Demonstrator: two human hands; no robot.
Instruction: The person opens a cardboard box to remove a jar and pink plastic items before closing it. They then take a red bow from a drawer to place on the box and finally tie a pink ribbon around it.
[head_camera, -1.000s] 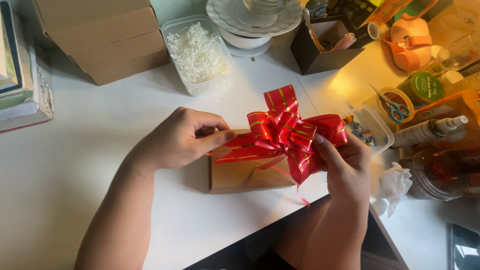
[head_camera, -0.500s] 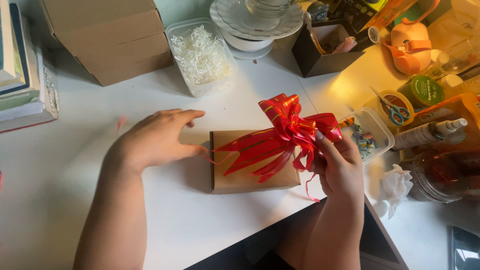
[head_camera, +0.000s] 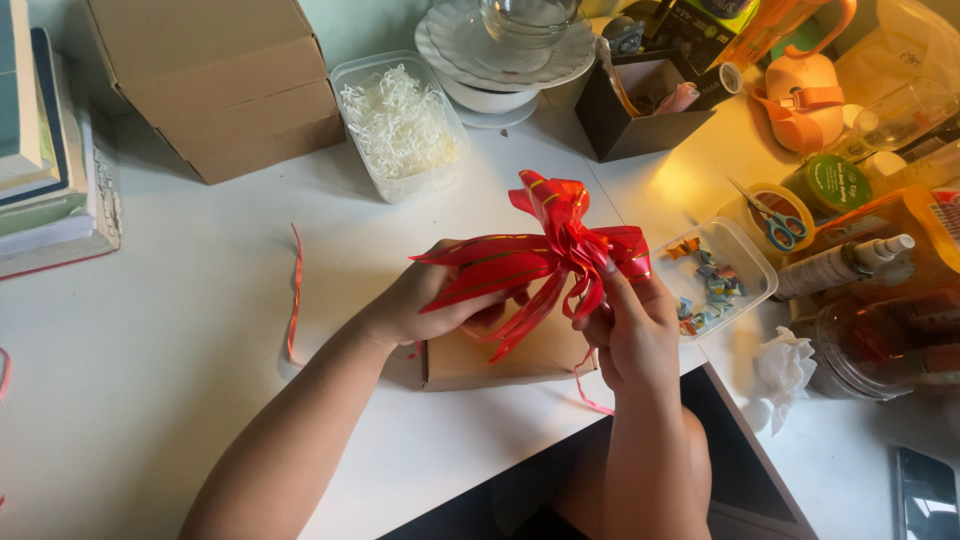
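Note:
A red ribbon bow with gold stripes (head_camera: 545, 250) is lifted a little above a flat brown cardboard box (head_camera: 505, 360) on the white table (head_camera: 180, 330). My right hand (head_camera: 630, 325) pinches the bow's knot from the right. My left hand (head_camera: 425, 305) grips the bow's long left loops, with its fingers curled under them. Thin red ribbon tails hang from the bow over the box's front edge.
A loose red ribbon strip (head_camera: 295, 295) lies left of the box. Behind are a large cardboard carton (head_camera: 225, 85), a clear tub of white shredded paper (head_camera: 400, 125) and stacked plates (head_camera: 505, 55). At right stand a small clear tray of bits (head_camera: 715, 280), scissors (head_camera: 775, 220) and bottles.
The bow has been raised off the box and turned. My left hand, flat on the box half a second ago, now grips the bow's left loops.

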